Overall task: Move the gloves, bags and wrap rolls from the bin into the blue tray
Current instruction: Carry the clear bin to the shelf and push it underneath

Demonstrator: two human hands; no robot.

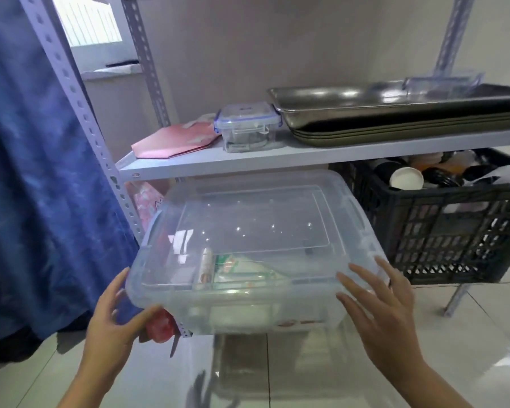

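Observation:
A clear plastic bin (pixel 248 307) with its clear lid (pixel 248 225) on sits low in front of me, half under the metal shelf. Through the plastic I make out packets and a green-and-white box (pixel 233 267); the rest of the contents are blurred. My left hand (pixel 115 322) grips the bin's front left corner, thumb on the front wall. My right hand (pixel 383 313) lies with spread fingers against the front right corner, not closed around it. No blue tray is in view.
A black crate (pixel 454 240) of cups stands right of the bin under the shelf (pixel 218 164). On the shelf are stacked steel trays (pixel 395 119), a small clip-lid box (pixel 248 128) and a pink bag (pixel 174 141). A blue curtain (pixel 36 187) hangs left. Glossy tile floor (pixel 277 378) lies below.

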